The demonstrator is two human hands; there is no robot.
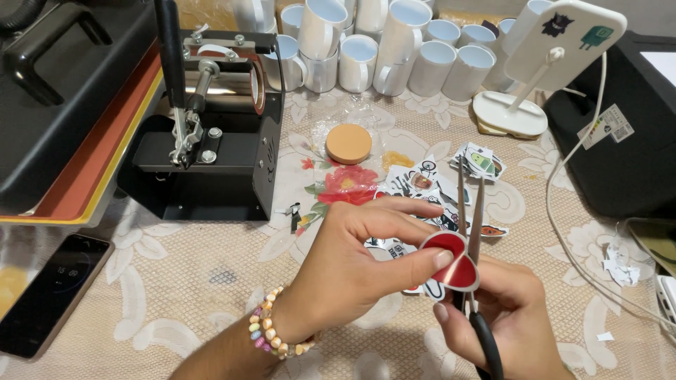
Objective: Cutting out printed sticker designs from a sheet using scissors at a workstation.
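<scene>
Two hands [422,281], sticker [451,262], scissors [473,246]

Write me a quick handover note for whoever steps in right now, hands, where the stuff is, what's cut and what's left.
Left hand: pinches a red sticker cutout between thumb and fingers.
Right hand: holds black-handled scissors, blades open and pointing up, right at the cutout's edge.
On the lace tablecloth: a pile of cut stickers just beyond the hands, a round cork coaster behind them, white mugs along the back, a black mug press to the left, a phone at the near left.
Done: many stickers look cut out already.
Left: trimming the red piece appears unfinished; paper scraps lie at right.
</scene>
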